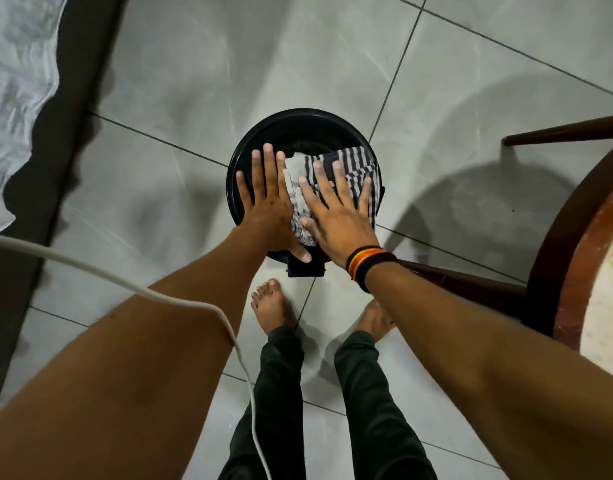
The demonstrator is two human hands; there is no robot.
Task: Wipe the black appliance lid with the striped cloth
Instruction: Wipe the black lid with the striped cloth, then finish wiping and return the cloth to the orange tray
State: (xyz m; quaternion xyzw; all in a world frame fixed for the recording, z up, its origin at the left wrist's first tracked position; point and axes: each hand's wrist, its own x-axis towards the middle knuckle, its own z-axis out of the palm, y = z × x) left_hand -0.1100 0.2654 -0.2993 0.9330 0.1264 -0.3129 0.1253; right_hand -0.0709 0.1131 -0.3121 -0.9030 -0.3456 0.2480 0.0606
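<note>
Black appliance lid is mid-wipe: flat, splayed right hand presses the striped cloth, left hand open bracing; next, probably sweep the uncovered far rim.

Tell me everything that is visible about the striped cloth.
The striped cloth is a soft woven rag with dark and pale grey stripes; its near edge looks worn and paler. It lies crumpled and partly folded on the right half of the black appliance lid, one edge hanging over the right rim. The right hand presses flat on it; the left hand rests beside it on the lid, touching its left edge.
</note>
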